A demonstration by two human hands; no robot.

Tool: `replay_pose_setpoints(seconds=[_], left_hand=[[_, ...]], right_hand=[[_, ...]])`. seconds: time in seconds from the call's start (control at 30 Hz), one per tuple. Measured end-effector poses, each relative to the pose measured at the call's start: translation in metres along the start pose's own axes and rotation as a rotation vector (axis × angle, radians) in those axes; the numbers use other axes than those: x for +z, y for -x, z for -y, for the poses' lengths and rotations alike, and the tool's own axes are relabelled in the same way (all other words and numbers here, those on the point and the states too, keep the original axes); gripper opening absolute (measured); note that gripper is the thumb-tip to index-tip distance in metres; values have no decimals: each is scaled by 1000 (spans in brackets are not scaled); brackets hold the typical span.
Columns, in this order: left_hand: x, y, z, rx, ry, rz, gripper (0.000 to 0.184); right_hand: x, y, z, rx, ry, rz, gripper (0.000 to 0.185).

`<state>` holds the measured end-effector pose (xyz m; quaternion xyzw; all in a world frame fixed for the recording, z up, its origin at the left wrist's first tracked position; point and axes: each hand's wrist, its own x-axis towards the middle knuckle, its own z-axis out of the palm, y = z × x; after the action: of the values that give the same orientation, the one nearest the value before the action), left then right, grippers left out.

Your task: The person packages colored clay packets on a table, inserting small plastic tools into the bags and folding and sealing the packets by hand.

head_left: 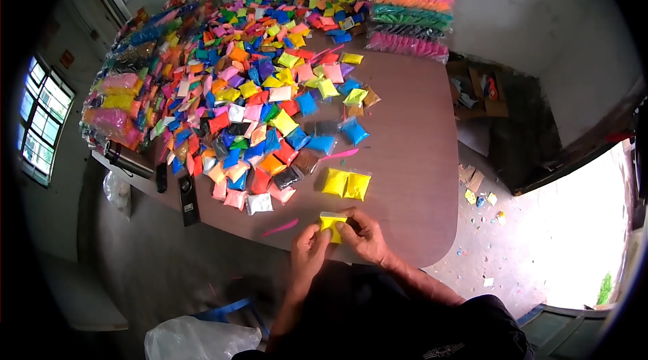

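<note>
A small yellow packet [331,225] with a pale top edge is held between both hands at the near edge of the table [412,157]. My left hand [308,252] pinches its left side, and my right hand [365,237] grips its right side with thumb and fingers. Just beyond them, two yellow packets [345,184] lie side by side on the tabletop. A pink plastic strip [281,227] rests to the left of my left hand. Another pink strip [339,155] lies behind the two yellow packets.
Many colourful packets [256,110] are heaped across the left and back of the table. Stacked bags [410,12] stand at the back right. A dark flask [128,159] lies at the left edge. An open carton [482,93] sits beyond the right side.
</note>
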<state>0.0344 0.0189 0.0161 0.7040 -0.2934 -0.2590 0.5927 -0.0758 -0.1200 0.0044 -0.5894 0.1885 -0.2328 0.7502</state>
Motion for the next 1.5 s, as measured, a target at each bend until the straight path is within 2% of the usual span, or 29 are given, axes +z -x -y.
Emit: replay_pose_setpoints(seconds=[0.07,0.23,0.33,0.43,0.57,0.63,0.77,0.83,0.97,1.13,1.37,1.5], left_hand=[[1,2,5,27,-35,-19,23],[11,2,-18,36,119,-58,24],[5,1,-4,-61,109,-24,22],[6,-1,12,-30,215,-49,21],[3,-2,25,32,159,-70,19],[0,-3,22,-22,61,-51,16],[11,-4,14,-14,178,-102,16],[13,-4,18,12,249,-143,18],[7,-5,29,28,216,-130,17],[18,0,1,-4,224,-88,16],[10,0,27,76,173,-91,17],[15,4,-1,16,149,-104,20]], right_hand=[[0,1,0,-4,-39,-4,23],[0,0,-10,-64,61,-40,19],[2,-1,-12,-103,83,-35,19],[0,-2,-15,-54,216,-28,20],[1,-4,-18,-97,190,-38,22],[2,-5,-19,-145,137,-53,22],[1,-6,-32,-193,140,-36,21],[1,-6,-27,-175,243,-13,19],[2,-2,-17,-141,258,-27,18],[3,-4,-27,-225,144,-87,17],[2,1,-2,-198,290,-49,17],[3,0,-9,-210,256,-28,13]])
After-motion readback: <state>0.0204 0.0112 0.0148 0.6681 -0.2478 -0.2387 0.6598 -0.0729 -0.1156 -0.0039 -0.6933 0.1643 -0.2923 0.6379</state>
